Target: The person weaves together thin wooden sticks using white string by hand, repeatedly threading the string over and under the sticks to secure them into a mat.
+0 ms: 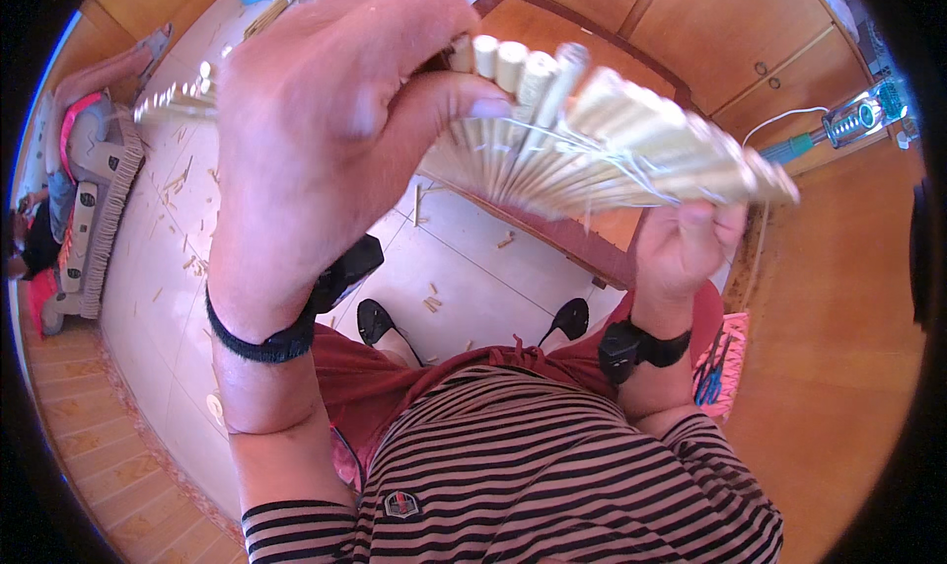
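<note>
A row of pale, dry plant stalks (pixel 510 157) is bound side by side with white string (pixel 577 142) and fans out in front of me. My left hand (pixel 318 120) grips it from the upper left, thumb on the near side and fingers curled over the stalk ends. More stalk ends (pixel 185 99) show beyond that hand on the left. Under the right part of the row, my right hand (pixel 688 246) has its fingers bent and pinched at the stalks' edge near the string. Motion blurs this right part, and exactly what the fingertips pinch is unclear.
A low brown wooden table (pixel 533 24) stands ahead, before wooden cabinets (pixel 740 38). Cut stalk pieces (pixel 431 303) litter the tiled floor. Scissors (pixel 710 386) lie in a pink basket (pixel 734 357) at my right. Another person's legs (pixel 96 79) rest by a sofa (pixel 92 209) at left.
</note>
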Available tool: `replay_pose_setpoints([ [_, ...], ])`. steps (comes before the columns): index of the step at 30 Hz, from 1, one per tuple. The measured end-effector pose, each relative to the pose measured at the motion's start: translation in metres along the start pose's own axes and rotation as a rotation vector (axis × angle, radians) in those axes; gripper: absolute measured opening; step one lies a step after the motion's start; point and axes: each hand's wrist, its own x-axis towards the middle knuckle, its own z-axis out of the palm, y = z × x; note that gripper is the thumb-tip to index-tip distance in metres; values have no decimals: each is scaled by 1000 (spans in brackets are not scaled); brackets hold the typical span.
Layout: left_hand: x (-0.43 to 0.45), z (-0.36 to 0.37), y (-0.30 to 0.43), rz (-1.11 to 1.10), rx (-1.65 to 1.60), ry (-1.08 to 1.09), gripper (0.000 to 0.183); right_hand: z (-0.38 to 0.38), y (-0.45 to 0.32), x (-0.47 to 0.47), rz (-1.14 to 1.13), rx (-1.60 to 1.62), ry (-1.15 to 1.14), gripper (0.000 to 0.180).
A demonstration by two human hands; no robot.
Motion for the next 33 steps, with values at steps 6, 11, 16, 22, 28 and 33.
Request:
replay_pose_setpoints([
  [6,-50,34,-24,66,286,157,26,-15,9,-12,-47,-423,-468,17],
  [11,-175,121,-67,-907,-318,173,22,-41,83,-88,-129,-795,-708,25],
  [16,-251,170,-26,-1920,-1159,362,45,-78,112,-170,23,-886,-862,39],
  [22,-300,212,-5,-2027,-1140,256,49,-80,122,-195,162,-956,-1148,42],
  [28,-310,241,-10,-2002,-1010,187,52,-62,147,-179,534,-967,-833,17],
  [33,-305,262,-9,-1953,-813,223,56,-47,178,-173,560,-1041,-929,11],
])
